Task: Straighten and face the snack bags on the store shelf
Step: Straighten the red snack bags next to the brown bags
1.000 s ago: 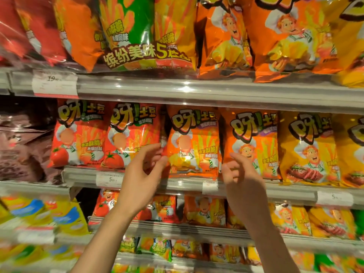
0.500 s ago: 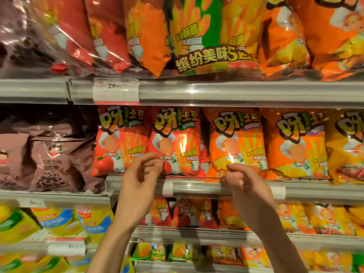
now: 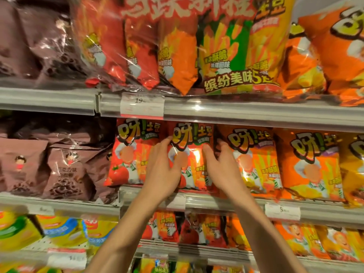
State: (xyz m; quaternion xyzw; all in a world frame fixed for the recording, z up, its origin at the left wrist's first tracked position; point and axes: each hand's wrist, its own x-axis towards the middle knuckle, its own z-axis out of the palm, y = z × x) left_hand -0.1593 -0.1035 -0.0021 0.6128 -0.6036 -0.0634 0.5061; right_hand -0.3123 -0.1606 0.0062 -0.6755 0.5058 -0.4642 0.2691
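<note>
A row of snack bags stands on the middle shelf (image 3: 325,210). My two hands hold the second red tomato-flavour bag (image 3: 194,154) by its sides. My left hand (image 3: 163,172) grips its left edge, thumb across the front. My right hand (image 3: 222,170) grips the right edge, fingers tucked into the gap beside the orange bag (image 3: 256,162). Another red bag (image 3: 128,154) stands upright just to the left, partly covered by my left hand. The held bag faces forward with its logo upright.
Brown chocolate bags (image 3: 65,170) fill the left of the middle shelf. Large clear-wrapped multipacks (image 3: 197,46) hang over the upper shelf rail with its price tag (image 3: 142,104). Smaller red and orange bags (image 3: 197,229) and yellow bags (image 3: 59,231) sit on the shelves below.
Both hands rose from the shelf rail and closed on the sides of the second red bag. The camera came closer and shifted left.
</note>
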